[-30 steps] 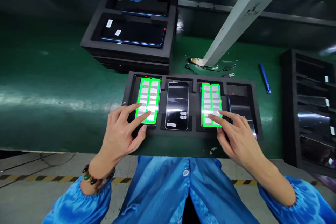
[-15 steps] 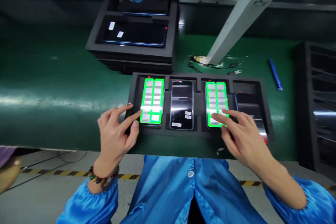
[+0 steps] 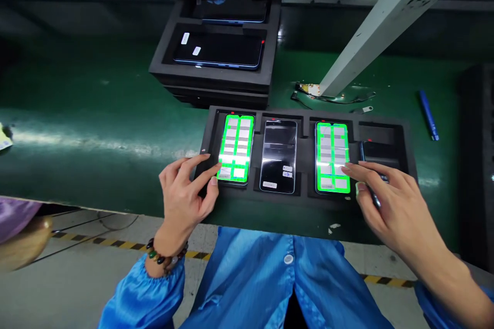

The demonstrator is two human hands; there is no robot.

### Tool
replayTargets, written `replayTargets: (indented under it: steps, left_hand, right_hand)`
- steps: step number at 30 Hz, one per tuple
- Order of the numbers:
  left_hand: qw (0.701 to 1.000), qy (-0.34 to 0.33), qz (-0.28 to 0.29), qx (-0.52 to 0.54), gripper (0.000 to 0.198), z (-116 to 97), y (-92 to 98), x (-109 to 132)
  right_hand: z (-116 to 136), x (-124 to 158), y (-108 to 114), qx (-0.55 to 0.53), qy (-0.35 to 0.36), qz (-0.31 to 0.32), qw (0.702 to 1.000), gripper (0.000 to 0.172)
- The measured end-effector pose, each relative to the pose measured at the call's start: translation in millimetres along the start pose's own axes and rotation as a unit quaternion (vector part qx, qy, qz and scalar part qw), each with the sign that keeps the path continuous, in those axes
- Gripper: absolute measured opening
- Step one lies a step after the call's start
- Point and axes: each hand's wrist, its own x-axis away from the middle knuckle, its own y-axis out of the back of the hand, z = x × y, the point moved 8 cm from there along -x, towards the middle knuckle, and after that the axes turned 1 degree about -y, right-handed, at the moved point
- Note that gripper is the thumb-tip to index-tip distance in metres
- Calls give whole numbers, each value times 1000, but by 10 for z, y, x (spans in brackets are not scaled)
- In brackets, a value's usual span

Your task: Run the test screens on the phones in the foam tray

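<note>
A black foam tray (image 3: 254, 196) on the green belt holds several phones in slots. The leftmost phone (image 3: 236, 147) and the third phone (image 3: 332, 156) show bright green grid screens. Between them lies a dark phone (image 3: 280, 154) with small stickers. My left hand (image 3: 188, 194) rests at the tray's left end, fingers apart, forefinger tip at the lower left corner of the leftmost phone. My right hand (image 3: 389, 200) is spread over the rightmost dark phone (image 3: 376, 157), forefinger touching the right edge of the third phone. Neither hand holds anything.
A stack of black foam trays (image 3: 216, 74) with dark phones stands behind. A grey slanted post (image 3: 386, 15) meets the belt beside loose cables (image 3: 332, 96). A blue pen (image 3: 428, 114) lies right. Another black tray (image 3: 476, 164) is at the far right. Someone's sleeve and hand (image 3: 19, 231) are at the far left.
My left forefinger slid off the leftmost screen to its lower left corner. My right fingers moved from the third phone's lower screen to its right edge. The view shifted left.
</note>
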Motion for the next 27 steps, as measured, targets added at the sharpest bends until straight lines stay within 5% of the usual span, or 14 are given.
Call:
replayTargets:
  steps: [11,21,27]
  left_hand:
    - [992,-85,85,42,45,-396,-295,-390]
    - [999,24,39,-6,39,76,-103,-220]
    - [999,-45,4,-15,31,-205,-108,-328]
  right_hand:
    - [267,-255,-154,-60,32,50,996,55]
    - [-191,-36,6,-10,-39,25,999,38]
    - [80,-204,-98,-31,8,25,999,41]
